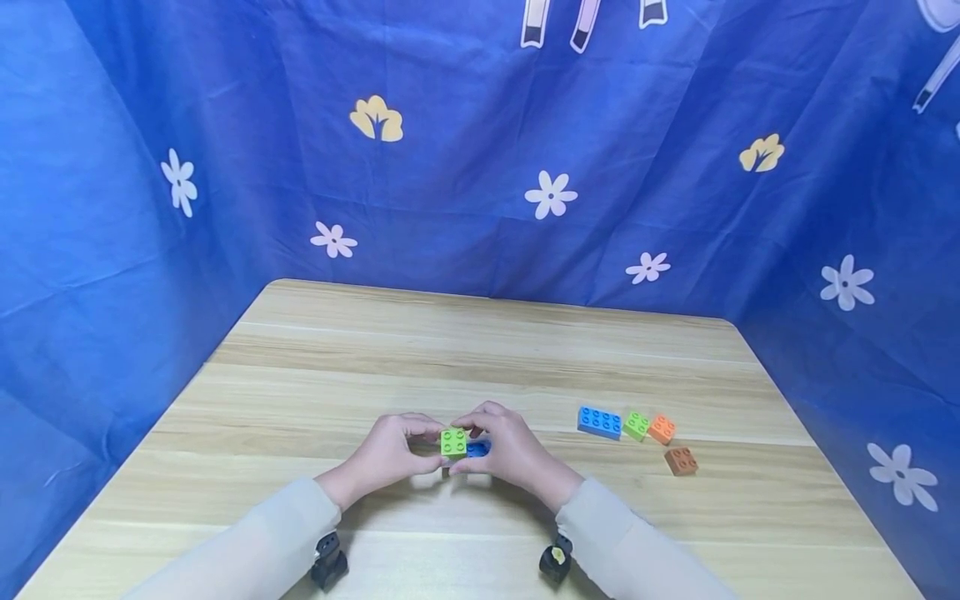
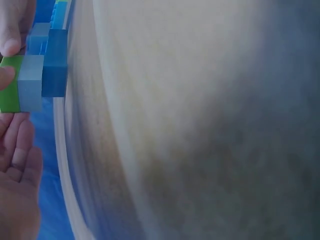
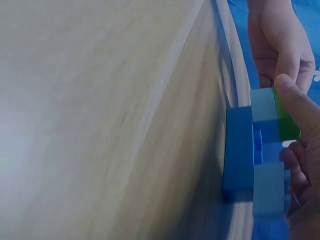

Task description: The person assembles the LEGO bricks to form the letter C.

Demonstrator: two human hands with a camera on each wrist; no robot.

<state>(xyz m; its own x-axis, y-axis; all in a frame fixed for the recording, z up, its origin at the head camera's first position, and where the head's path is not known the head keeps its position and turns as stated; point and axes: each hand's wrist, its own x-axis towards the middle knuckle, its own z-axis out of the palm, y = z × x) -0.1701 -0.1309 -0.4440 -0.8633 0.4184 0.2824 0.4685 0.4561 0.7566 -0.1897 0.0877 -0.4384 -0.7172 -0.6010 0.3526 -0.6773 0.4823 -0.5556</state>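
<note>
Between the two hands sits a small stack of toy building bricks. A light green brick (image 1: 453, 442) forms the top of one end, over a pale grey-blue brick (image 3: 264, 105) and a long blue brick (image 3: 239, 150). Another pale brick (image 3: 268, 189) stands at the other end of the blue one. The left hand (image 1: 386, 454) pinches the green brick from the left, thumb at the near side. From the right, the right hand (image 1: 512, 448) holds the same brick between thumb and fingers, partly covering the stack in the head view.
To the right on the wooden table (image 1: 360, 350) lie a blue brick (image 1: 599, 422), a green brick (image 1: 636, 426), an orange brick (image 1: 662, 429) and a brown brick (image 1: 681, 461). A blue patterned cloth (image 1: 450, 208) hangs around the table's back and sides.
</note>
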